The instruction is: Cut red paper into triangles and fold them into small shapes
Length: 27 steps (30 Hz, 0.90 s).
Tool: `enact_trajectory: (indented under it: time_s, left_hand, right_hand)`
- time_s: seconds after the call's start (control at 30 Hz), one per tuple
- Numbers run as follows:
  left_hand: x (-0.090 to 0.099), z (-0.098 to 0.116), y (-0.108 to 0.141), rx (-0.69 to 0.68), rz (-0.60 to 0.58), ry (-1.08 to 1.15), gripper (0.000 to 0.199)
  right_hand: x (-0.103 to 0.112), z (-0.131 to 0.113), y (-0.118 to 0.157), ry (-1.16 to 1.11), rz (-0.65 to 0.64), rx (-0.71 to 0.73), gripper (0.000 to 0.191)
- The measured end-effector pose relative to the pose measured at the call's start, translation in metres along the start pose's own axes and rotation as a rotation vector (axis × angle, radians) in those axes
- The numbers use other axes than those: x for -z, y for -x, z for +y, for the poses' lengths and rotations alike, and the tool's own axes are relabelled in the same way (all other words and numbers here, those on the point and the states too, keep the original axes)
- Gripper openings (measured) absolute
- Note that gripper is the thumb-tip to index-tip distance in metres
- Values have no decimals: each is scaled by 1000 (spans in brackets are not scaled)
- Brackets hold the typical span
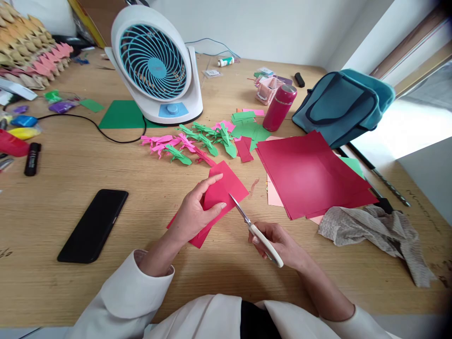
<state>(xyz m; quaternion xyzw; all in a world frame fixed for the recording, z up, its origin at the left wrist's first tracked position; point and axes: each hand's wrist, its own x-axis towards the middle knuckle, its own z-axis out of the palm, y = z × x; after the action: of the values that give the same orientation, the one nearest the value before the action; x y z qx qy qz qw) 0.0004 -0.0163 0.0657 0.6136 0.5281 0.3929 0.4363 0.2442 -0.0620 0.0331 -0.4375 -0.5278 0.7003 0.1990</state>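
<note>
My left hand (193,207) grips a folded piece of red paper (228,181), thumb on top and fingers along its far side. Below the hand, more red paper (200,238) pokes out; whether it is the same piece I cannot tell. In my right hand (277,242) is a pair of scissors (263,242) with white handles, its fingers wrapped round them. The blade tips lie at the red paper's near right edge. Just beyond are folded green paper figures (208,141) and pink paper figures (160,142) in a loose cluster.
A white fan (155,68) stands at the back, with a black phone (93,226) at the left. On the right lie large red sheets (314,176), a grey cloth (367,230) and a teal bag (342,106). A red flask (280,108) stands behind the sheets.
</note>
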Motion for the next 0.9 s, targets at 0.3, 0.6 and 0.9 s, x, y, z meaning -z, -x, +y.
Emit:
enact_trajectory:
  time_s: [0.3,0.6,0.9]
  left_hand:
    - [0,-3,-1,-10,-12,22,62]
    - [-3,-2,2,-7,-39,33,64]
    - [-11,-3,6,-30,-35,31,63]
  right_hand:
    - [-1,-2,-1,0,0,-3,41]
    - [-1,-5,0,-1,8,-22,42]
    - [-3,-8,-1,-29,24,-27,43]
